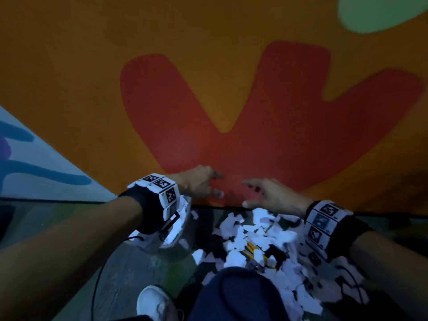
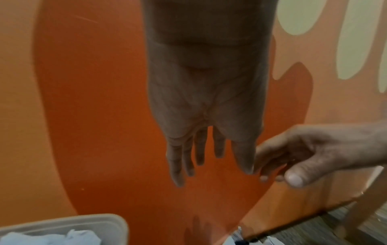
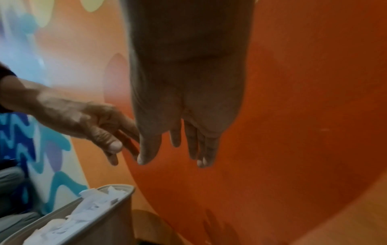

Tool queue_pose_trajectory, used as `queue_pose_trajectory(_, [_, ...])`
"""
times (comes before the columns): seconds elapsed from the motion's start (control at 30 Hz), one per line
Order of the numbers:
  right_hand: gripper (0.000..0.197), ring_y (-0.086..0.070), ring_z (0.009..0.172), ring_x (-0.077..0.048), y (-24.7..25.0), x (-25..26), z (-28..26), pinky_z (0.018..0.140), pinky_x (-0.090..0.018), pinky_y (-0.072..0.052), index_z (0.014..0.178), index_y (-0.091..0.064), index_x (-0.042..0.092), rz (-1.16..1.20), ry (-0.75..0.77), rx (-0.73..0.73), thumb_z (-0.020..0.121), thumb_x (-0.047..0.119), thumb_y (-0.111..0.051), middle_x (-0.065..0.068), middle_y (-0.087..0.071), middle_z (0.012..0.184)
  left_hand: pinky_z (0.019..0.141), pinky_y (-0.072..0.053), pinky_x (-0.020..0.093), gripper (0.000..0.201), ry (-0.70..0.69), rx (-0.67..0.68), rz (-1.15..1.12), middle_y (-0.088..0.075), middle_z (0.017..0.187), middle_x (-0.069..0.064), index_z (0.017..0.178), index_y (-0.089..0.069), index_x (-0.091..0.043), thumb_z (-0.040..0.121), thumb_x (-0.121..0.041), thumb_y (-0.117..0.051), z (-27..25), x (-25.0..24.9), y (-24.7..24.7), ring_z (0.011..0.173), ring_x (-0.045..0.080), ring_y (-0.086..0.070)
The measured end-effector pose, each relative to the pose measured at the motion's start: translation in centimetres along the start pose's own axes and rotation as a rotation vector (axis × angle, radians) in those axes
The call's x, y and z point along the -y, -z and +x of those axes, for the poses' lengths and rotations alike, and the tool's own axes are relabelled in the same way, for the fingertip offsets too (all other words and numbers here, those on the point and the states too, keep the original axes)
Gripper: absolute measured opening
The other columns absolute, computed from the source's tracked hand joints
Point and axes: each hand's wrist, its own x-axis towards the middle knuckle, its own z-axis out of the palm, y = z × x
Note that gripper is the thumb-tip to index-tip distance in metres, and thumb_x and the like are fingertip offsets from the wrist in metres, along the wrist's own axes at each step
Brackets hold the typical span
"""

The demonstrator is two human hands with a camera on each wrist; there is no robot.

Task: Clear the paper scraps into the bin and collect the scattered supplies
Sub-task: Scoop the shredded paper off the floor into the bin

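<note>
With my left hand (image 1: 201, 181) and right hand (image 1: 269, 195) both empty and loosely spread above the paper scraps (image 1: 261, 246), I risk scooping the half-buried pencils (image 1: 254, 251) into the bin (image 3: 108, 210).

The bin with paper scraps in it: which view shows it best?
The right wrist view: the bin shows its rim, one wall and the paper scraps inside. The left wrist view catches only a corner. In the head view the left wrist mostly hides it.
</note>
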Motion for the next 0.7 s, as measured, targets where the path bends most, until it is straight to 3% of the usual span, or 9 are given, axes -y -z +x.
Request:
queue_pose_trajectory(0.1, [0.081, -0.052, 0.129, -0.018, 1.3, -3.2, -4.4, 0.100, -0.032, -0.041, 0.150, -0.038, 0.024, 0.006, -0.108, -0.060, 0.084, 0.060, -0.067, -0.006, -0.056, 0.140, 0.090, -0.041, 0.020, 0.064, -0.029, 0.007, -0.022, -0.059, 0.139, 0.007, 0.143, -0.050, -0.020, 0.089, -0.048, -0.069, 1.8, -3.7, -1.8, 0.121, 0.022, -0.059])
queue_pose_trajectory(0.2, [0.082, -0.051, 0.130, -0.017, 1.2, -6.1, -7.7, 0.094, -0.030, -0.044, 0.151, -0.036, 0.021, 0.094, -0.214, -0.054, 0.085, 0.059, -0.066, -0.011, -0.061, 0.131, 0.090, -0.040, 0.020, 0.064, -0.041, 0.015, -0.058, -0.057, 0.139, 0.010, 0.146, -0.046, -0.018, 0.092, -0.046, -0.066, 3.6, -6.7, -3.7, 0.123, 0.024, -0.057])
queue_pose_trajectory(0.3, [0.079, -0.054, 0.124, -0.024, -0.5, -10.4, -9.9, 0.090, -0.032, -0.048, 0.149, -0.039, 0.014, 0.205, -0.341, -0.048, 0.086, 0.048, -0.071, -0.007, -0.057, 0.128, 0.082, -0.040, 0.021, 0.061, -0.070, 0.057, -0.094, -0.067, 0.121, 0.015, 0.146, -0.045, -0.016, 0.094, -0.042, -0.064, 5.9, -8.8, -6.9, 0.110, 0.027, -0.062])
queue_pose_trajectory(0.37, [0.083, -0.058, 0.113, -0.021, -2.1, -13.1, -11.0, 0.091, -0.036, -0.052, 0.144, -0.047, 0.015, 0.234, -0.427, -0.056, 0.078, 0.056, -0.075, -0.001, -0.058, 0.115, 0.078, -0.047, 0.028, 0.056, -0.067, 0.082, -0.127, -0.068, 0.106, 0.011, 0.141, -0.051, -0.016, 0.094, -0.043, -0.064, 7.6, -9.4, -9.5, 0.096, 0.027, -0.065])
queue_pose_trajectory(0.47, [0.112, -0.059, 0.117, -0.019, -6.3, -19.1, -11.5, 0.095, -0.042, -0.053, 0.140, -0.048, 0.020, 0.323, -0.535, -0.071, 0.051, 0.082, -0.075, -0.007, -0.059, 0.128, 0.091, -0.049, 0.037, 0.064, -0.025, 0.119, -0.209, -0.063, 0.126, 0.019, 0.143, -0.048, -0.015, 0.090, -0.043, -0.069, 10.3, -9.1, -14.2, 0.112, 0.034, -0.060])
queue_pose_trajectory(0.6, [0.084, -0.055, 0.118, -0.015, -9.1, -22.0, -11.0, 0.090, -0.023, -0.042, 0.145, -0.043, 0.016, 0.270, -0.598, -0.002, 0.078, 0.053, -0.077, -0.005, -0.052, 0.142, 0.111, -0.037, 0.038, 0.079, 0.033, 0.136, -0.215, -0.033, 0.155, 0.012, 0.153, -0.032, -0.012, 0.090, -0.043, -0.069, 13.6, -7.5, -18.6, 0.141, 0.029, -0.036])
queue_pose_trajectory(0.67, [0.082, -0.050, 0.128, -0.019, -10.5, -23.8, -9.8, 0.099, -0.027, -0.043, 0.147, -0.040, 0.016, 0.272, -0.640, 0.026, 0.080, 0.048, -0.076, -0.004, -0.047, 0.147, 0.110, -0.039, 0.038, 0.087, 0.082, 0.134, -0.242, -0.035, 0.153, 0.010, 0.151, -0.035, -0.012, 0.085, -0.056, -0.070, 15.4, -5.6, -20.4, 0.138, 0.029, -0.040])
queue_pose_trajectory(0.7, [0.085, -0.047, 0.132, -0.021, -11.5, -25.3, -8.9, 0.104, -0.032, -0.043, 0.148, -0.038, 0.017, 0.287, -0.671, 0.037, 0.080, 0.047, -0.077, -0.005, -0.045, 0.148, 0.107, -0.043, 0.041, 0.096, 0.103, 0.109, -0.269, -0.043, 0.145, 0.009, 0.146, -0.042, -0.013, 0.075, -0.072, -0.068, 16.6, -4.5, -21.5, 0.132, 0.030, -0.047])
